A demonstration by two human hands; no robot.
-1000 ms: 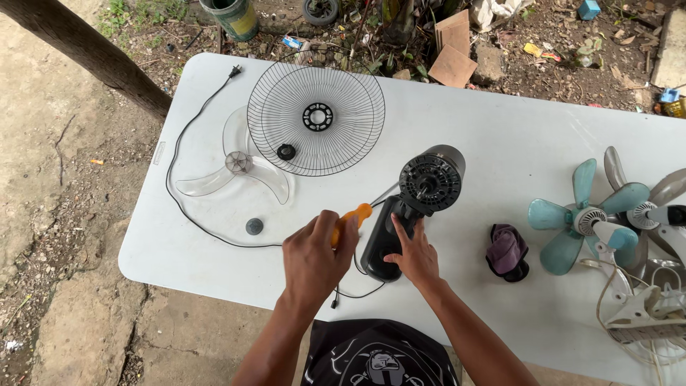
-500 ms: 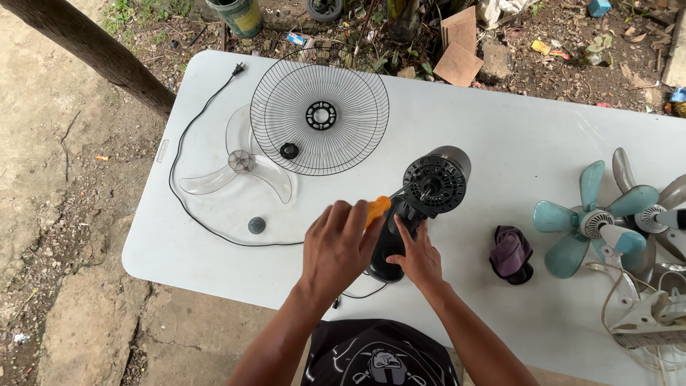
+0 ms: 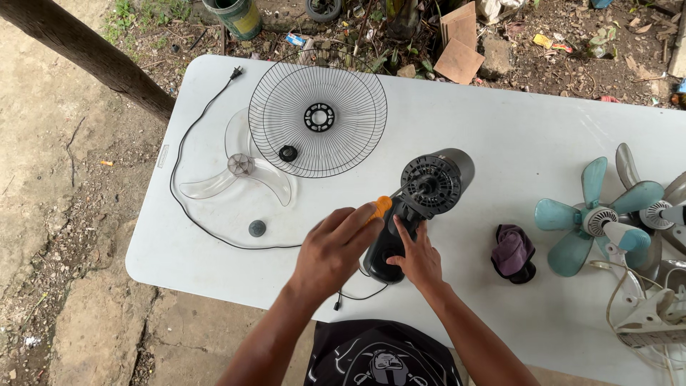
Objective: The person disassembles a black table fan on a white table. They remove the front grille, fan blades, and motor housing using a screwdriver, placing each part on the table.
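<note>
Since the earlier frames the left hand (image 3: 332, 250) has slid its orange-handled screwdriver (image 3: 380, 207) closer in against the black fan motor housing (image 3: 418, 204), and it now covers most of the handle, so that only the orange end shows past the knuckles. That hand is closed in a fist around the handle, held fully. Just to its right, the right hand (image 3: 416, 257) lies on the lower, stem end of the black housing, fingers bent over it and pressing it to the white plastic folding table (image 3: 500, 121); the grip looks loose rather than clenched. The housing lies on the table in front of the person, near the front edge and about the middle of the table, round vented face turned up and away. A dark purple cloth bundle (image 3: 513, 251) sits to the right, well apart, and pale blue fan blades (image 3: 589, 218) lie further right. To the left rest a small grey cap (image 3: 256, 228), a clear plastic fan blade (image 3: 239, 170) and a black power cord (image 3: 187, 207). Beyond stands a round black wire fan guard (image 3: 318, 118).
</note>
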